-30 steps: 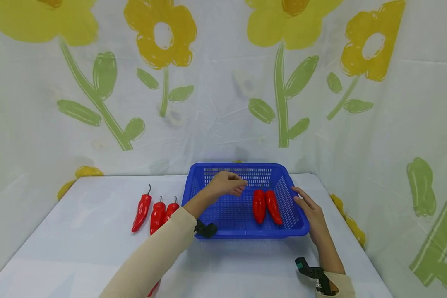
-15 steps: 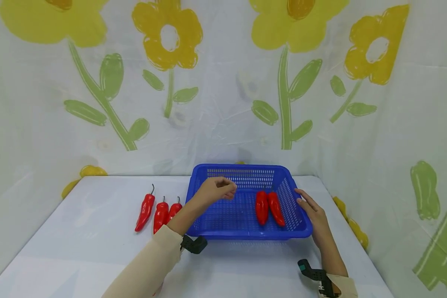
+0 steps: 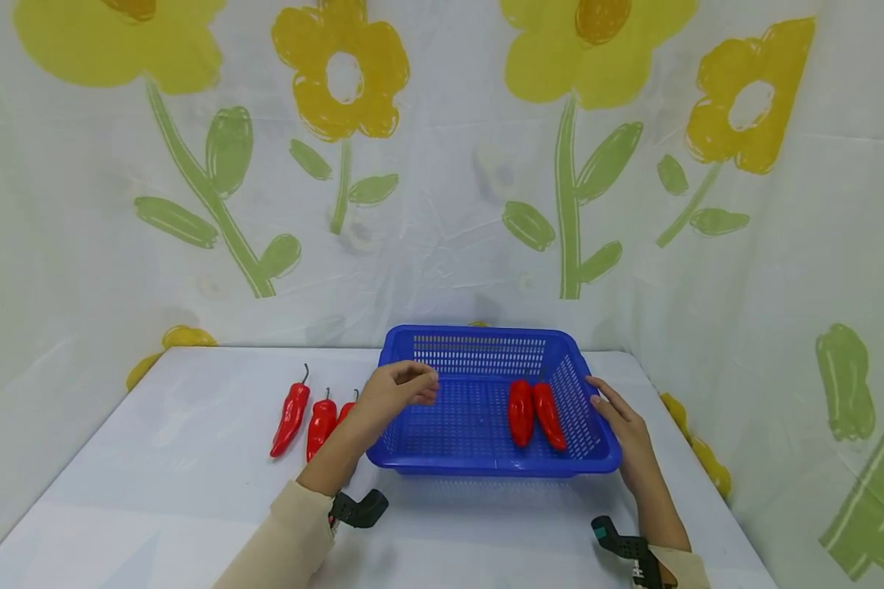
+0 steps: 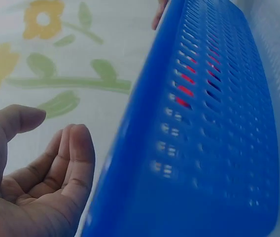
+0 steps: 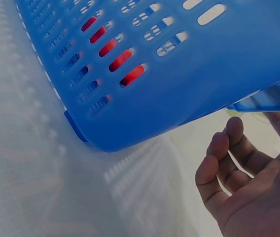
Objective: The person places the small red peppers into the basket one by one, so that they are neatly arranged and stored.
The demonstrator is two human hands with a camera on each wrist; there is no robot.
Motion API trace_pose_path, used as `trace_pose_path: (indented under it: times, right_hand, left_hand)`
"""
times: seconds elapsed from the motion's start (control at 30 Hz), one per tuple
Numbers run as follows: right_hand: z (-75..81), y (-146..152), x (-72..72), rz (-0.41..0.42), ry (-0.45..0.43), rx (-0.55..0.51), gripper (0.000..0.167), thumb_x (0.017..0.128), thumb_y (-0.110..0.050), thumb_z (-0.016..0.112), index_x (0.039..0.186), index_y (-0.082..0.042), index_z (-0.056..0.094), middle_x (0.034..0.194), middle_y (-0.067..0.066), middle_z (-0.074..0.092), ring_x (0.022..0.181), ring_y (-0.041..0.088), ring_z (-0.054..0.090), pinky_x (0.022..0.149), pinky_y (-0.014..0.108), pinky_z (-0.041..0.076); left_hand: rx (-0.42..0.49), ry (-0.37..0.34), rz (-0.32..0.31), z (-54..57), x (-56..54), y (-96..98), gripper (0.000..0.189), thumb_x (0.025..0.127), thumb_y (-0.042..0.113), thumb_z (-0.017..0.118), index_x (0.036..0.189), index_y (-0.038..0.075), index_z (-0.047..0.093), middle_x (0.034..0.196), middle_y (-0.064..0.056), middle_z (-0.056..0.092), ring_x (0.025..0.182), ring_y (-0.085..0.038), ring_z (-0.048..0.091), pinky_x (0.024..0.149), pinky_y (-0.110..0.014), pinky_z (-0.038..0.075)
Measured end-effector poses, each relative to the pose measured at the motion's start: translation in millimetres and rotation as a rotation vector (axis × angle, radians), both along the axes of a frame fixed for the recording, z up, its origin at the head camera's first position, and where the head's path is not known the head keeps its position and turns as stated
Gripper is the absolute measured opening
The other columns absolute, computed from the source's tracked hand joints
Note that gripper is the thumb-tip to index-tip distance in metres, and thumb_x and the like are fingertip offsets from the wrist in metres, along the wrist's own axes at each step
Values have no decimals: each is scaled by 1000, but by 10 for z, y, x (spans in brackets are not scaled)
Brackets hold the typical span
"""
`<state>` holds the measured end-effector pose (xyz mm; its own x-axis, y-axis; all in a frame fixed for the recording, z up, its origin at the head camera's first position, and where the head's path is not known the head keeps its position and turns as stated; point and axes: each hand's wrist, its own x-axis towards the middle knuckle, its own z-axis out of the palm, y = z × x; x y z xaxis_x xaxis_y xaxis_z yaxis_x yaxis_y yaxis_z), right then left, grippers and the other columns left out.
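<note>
While nothing is held by the left grip [image 3: 396, 393], its fingers loosely bent with thumb apart, the right rim of the blue basket [image 3: 486, 469] is touched by the right grip [image 3: 626, 432]; whether it's pinched can't be told. Two red peppers [image 3: 520, 415] are contained in the basket, just left of the right grip. Three more peppers [image 3: 290, 420] are seen on the desk [image 3: 155, 458], left of the left grip, the rightmost partly hidden by the arm.
</note>
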<state>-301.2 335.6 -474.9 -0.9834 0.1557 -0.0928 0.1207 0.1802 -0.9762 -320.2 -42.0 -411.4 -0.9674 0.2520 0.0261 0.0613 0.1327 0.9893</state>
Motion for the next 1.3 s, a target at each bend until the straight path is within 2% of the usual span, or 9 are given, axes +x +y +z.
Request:
trace_pose_path:
  times: [0.17,0.37,0.57,0.7,0.87,0.97,1.3]
  right_hand:
    - [5,-18,9,-4,-3,9,59,99,-57,51,153,-37,40,162,8,27,136,38,41,90,34,55]
    - [11,-43,7,-3,-7,15,59,99,-57,51,153,-37,40,162,9,28,136,39,42,89,33,55]
    - [3,-68,9,7,-7,9,59,99,-57,50,154,-37,39,162,9,27,136,40,42,88,33,56]
    - [21,-77,14,6,-5,8,59,99,-58,50,153,-37,39,162,8,28,135,38,42,86,29,56]
    - [27,-73,24,8,-12,-1,59,100,-56,49,154,-36,38,163,10,26,136,40,41,85,29,57]
    - [31,-71,26,6,-17,3,59,100,-56,49,154,-36,38,163,10,26,137,40,40,85,29,57]
    - [39,-44,42,2,-32,-3,59,100,-58,48,154,-39,36,163,9,24,137,39,39,83,27,57]
  left_hand:
    - [-1,-17,53,-58,107,-147,35,95,32,70,118,6,67,106,-13,70,99,-29,70,96,-45,53]
    - [36,-9,119,-108,243,-308,37,94,34,70,119,7,67,108,-14,69,99,-27,69,90,-39,56]
    - [105,14,246,-112,417,-538,33,96,29,69,119,6,66,110,-18,68,99,-31,68,87,-32,57]
    - [106,-5,304,-145,514,-673,36,96,30,68,121,4,66,110,-18,68,99,-31,68,91,-37,56]
    - [97,-3,339,-234,586,-787,37,97,30,68,121,2,65,111,-20,67,101,-35,67,90,-35,56]
    - [82,-5,357,-279,625,-833,38,97,30,67,122,2,64,112,-20,67,100,-33,68,88,-33,56]
    - [61,-15,374,-377,687,-997,43,96,34,68,126,3,62,116,-21,65,103,-33,66,91,-37,55]
